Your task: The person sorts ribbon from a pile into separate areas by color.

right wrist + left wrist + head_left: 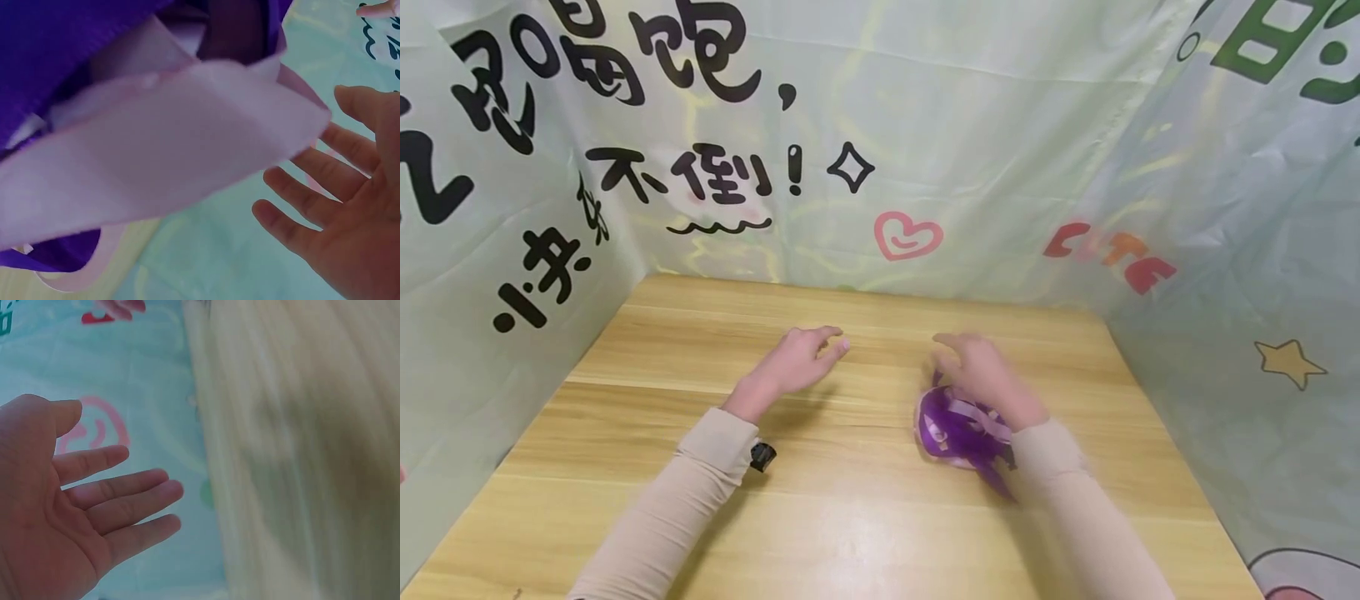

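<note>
Head view. Before you, a tabletop (850, 517) of smooth, pale wood-grained boards, glossy near its lower middle, meets a thin, creased cloth (1000, 150) hung as walls, pale green and printed with black characters, a pink heart outline and a yellow star (1291, 364). Your sleeves (662, 500) are plain beige, folded into soft wrinkles; a small black block (763, 457) sits by the left cuff. Your left hand (793, 358) reaches over the boards, fingers released. Your right hand (985, 371), slightly blurred, is above and partly in front of the ribbon bundle (949, 425), right of centre: a rounded, tangled mass of deep purple and pale pink bands, with a pointed purple tail towards you. Whether it lies on the wood or hangs clear, you cannot tell.

Left wrist view. Your left palm faces the lens, its four fingers extended and slightly spread, thumb apart, against the cloth; the wood beside it is blurred and shadowed.

Right wrist view. Your right fingers are extended and parted, released. The bundle fills the upper left: broad, flat pink loops with a soft sheen, and darker purple bands with finely textured faces. One pink loop overlaps the fingertips; contact cannot be judged.
</note>
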The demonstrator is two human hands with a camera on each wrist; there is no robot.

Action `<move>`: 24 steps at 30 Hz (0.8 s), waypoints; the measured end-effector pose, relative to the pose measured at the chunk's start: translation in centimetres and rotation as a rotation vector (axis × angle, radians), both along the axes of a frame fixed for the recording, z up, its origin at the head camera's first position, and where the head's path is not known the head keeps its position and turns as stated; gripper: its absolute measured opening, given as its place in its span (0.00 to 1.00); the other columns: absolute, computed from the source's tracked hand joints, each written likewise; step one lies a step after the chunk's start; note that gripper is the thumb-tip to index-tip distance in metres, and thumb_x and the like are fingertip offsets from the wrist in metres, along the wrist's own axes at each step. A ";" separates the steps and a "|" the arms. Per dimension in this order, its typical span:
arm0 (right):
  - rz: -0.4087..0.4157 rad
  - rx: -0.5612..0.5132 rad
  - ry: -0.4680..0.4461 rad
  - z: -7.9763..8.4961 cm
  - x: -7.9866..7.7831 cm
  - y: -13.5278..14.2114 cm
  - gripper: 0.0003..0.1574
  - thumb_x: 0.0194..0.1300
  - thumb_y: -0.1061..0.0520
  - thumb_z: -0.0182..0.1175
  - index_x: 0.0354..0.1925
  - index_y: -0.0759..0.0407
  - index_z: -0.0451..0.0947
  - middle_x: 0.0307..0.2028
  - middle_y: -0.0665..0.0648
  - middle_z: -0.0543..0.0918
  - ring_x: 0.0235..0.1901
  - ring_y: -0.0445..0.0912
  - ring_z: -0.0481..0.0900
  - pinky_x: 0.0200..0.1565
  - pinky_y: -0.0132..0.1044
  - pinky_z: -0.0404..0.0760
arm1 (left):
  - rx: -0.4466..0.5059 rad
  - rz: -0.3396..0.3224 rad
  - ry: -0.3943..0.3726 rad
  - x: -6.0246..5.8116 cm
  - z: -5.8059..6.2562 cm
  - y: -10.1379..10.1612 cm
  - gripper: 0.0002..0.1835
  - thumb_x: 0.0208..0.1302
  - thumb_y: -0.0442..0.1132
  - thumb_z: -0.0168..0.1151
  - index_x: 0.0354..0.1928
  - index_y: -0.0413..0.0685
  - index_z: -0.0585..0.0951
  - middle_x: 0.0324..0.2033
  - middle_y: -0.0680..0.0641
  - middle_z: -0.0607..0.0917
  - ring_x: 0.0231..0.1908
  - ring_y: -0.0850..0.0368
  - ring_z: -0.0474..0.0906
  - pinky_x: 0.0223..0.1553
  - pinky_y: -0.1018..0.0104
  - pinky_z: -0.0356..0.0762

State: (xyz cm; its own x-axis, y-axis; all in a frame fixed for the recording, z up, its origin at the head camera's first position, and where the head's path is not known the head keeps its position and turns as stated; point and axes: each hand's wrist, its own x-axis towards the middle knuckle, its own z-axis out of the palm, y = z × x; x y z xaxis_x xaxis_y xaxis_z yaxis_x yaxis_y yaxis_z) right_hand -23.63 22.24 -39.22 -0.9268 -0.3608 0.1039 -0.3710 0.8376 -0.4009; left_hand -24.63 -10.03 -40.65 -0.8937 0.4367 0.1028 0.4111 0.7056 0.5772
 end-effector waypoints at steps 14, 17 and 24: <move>0.181 0.042 -0.057 -1.9 1.2 -0.3 0.19 0.70 0.62 0.65 0.58 0.64 0.84 0.49 0.63 0.90 0.49 0.58 0.89 0.52 0.51 0.88 | 0.119 -0.130 -0.157 1.8 -2.2 6.7 0.22 0.79 0.49 0.57 0.62 0.39 0.83 0.40 0.43 0.91 0.31 0.57 0.86 0.40 0.61 0.84; 0.192 0.032 -0.050 -2.2 1.4 -0.3 0.18 0.69 0.62 0.65 0.55 0.65 0.85 0.51 0.64 0.90 0.52 0.59 0.89 0.56 0.53 0.86 | 0.147 -0.155 -0.197 1.9 -2.7 7.8 0.21 0.79 0.46 0.57 0.61 0.38 0.84 0.34 0.43 0.91 0.22 0.56 0.83 0.29 0.66 0.80; 0.217 0.049 -0.035 -3.0 1.3 -0.2 0.07 0.70 0.61 0.66 0.44 0.58 0.90 0.40 0.55 0.92 0.46 0.52 0.89 0.55 0.49 0.86 | 0.186 -0.169 -0.244 2.3 -3.8 10.0 0.17 0.78 0.45 0.59 0.55 0.41 0.87 0.28 0.42 0.90 0.21 0.47 0.86 0.21 0.70 0.75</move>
